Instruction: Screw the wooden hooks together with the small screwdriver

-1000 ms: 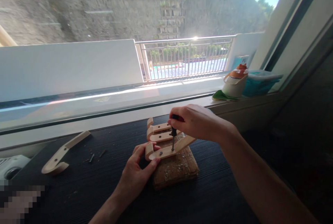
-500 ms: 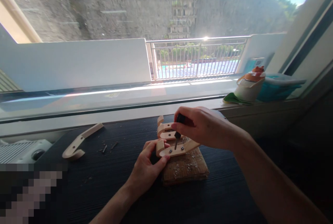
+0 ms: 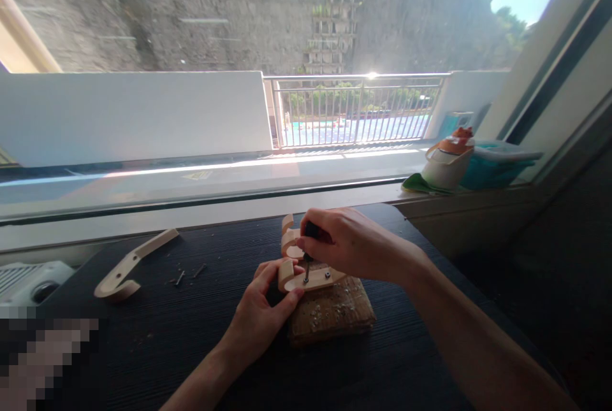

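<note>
My right hand [image 3: 337, 237] is closed around the dark handle of a screwdriver [image 3: 306, 268], held upright. Its tip meets the left screw in a pale wooden hook [image 3: 316, 280]. A second screw [image 3: 327, 275] sits farther right in the same hook. With thumb and fingers, my left hand [image 3: 265, 299] grips the hook's curved end. Beneath it is a rough wooden block [image 3: 335, 315] dotted with small holes and bits. Just behind, more pale hooks [image 3: 292, 246] lie partly hidden by my right hand.
Another wooden hook [image 3: 125, 271] with two holes lies on the dark table [image 3: 157, 360] at left. Loose screws [image 3: 180, 278] lie between it and my left hand. A white appliance [image 3: 36, 283] stands far left. On the right sill are a white container [image 3: 447, 165] and a teal basket [image 3: 502, 165].
My right hand has moved left and the screwdriver tip has come down onto the left screw. My left hand keeps its hold on the hook. The whole view has shifted slightly.
</note>
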Demonstrator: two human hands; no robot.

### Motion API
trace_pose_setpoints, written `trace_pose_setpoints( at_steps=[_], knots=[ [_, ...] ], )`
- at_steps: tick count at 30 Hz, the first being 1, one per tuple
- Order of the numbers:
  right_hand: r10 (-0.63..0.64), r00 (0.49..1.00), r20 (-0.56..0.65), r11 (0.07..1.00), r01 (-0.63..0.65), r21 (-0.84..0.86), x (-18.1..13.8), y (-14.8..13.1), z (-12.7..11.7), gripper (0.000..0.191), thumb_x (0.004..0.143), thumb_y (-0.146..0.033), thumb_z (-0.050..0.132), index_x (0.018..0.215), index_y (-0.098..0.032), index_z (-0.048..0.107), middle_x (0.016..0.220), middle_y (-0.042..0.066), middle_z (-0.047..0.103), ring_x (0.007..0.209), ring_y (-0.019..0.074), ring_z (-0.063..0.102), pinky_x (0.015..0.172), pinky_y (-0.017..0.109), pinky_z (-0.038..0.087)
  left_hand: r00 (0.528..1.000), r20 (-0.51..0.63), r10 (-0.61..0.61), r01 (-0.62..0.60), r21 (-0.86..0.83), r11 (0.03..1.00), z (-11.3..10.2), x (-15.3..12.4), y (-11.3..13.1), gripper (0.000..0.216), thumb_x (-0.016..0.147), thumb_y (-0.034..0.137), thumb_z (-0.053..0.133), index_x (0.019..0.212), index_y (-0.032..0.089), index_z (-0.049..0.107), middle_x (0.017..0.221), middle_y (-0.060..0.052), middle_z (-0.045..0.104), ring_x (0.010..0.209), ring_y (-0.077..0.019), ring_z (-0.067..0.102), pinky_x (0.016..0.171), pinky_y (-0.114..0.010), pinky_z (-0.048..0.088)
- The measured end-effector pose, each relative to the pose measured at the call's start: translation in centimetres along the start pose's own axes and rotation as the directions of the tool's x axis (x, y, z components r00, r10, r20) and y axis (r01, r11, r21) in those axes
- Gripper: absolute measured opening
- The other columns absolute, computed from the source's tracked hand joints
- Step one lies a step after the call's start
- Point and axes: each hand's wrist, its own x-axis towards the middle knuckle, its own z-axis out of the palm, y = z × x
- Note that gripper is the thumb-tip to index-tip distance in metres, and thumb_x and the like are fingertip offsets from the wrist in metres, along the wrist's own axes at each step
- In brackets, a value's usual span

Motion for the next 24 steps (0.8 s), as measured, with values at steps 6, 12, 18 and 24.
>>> trace_pose_setpoints(
  at_steps=[6, 12, 18, 24],
  knots=[
    [-0.003, 1.0, 0.016, 1.0, 0.003, 0.001, 0.0, -0.14, 0.07, 0.019, 0.086, -0.033, 0.048, 0.083, -0.017, 0.059, 0.068, -0.001, 0.06, 0.061, 0.0095, 0.046, 0.058, 0.024, 0.025, 1.0, -0.007, -0.009, 0.009, 0.002, 1.0, 0.05, -0.03, -0.05, 0.028, 0.075, 0.035, 0.06, 0.1, 0.022, 0.063, 0.107, -0.004, 0.063, 0.106, -0.0211, 0.057, 0.1, -0.035, 0.038],
    [-0.043, 0.998, 0.034, 0.998, 0.041, 0.036, -0.03, -0.31, -0.01, 0.013, 0.084, -0.027, 0.051, 0.081, -0.017, 0.058, 0.068, -0.002, 0.059, 0.059, 0.0079, 0.044, 0.056, 0.023, 0.025, 1.0, -0.008, 0.0, 0.0, 0.015, 1.0, 0.06, -0.07, 0.01, 0.027, 0.076, 0.035, 0.059, 0.1, 0.021, 0.063, 0.107, -0.004, 0.063, 0.103, -0.021, 0.058, 0.099, -0.036, 0.039],
    [-0.024, 0.999, 0.023, 0.999, 0.024, 0.028, 0.0, -0.02, 0.16, 0.017, 0.085, -0.031, 0.049, 0.084, -0.017, 0.059, 0.068, -0.001, 0.06, 0.06, 0.0085, 0.046, 0.057, 0.024, 0.025, 1.0, -0.009, -0.009, 0.009, 0.018, 1.0, 0.06, -0.05, -0.07, 0.028, 0.075, 0.034, 0.06, 0.1, 0.022, 0.062, 0.106, -0.004, 0.063, 0.103, -0.0205, 0.058, 0.099, -0.036, 0.039],
    [-0.016, 1.0, 0.021, 1.0, 0.016, 0.014, 0.03, -0.04, 0.13, 0.018, 0.086, -0.032, 0.048, 0.083, -0.017, 0.058, 0.069, -0.001, 0.061, 0.061, 0.0091, 0.046, 0.058, 0.024, 0.025, 1.0, -0.001, -0.021, 0.021, 0.012, 1.0, 0.06, -0.04, -0.14, 0.029, 0.075, 0.035, 0.059, 0.101, 0.022, 0.062, 0.107, -0.004, 0.063, 0.104, -0.0206, 0.058, 0.1, -0.035, 0.038]
  ],
)
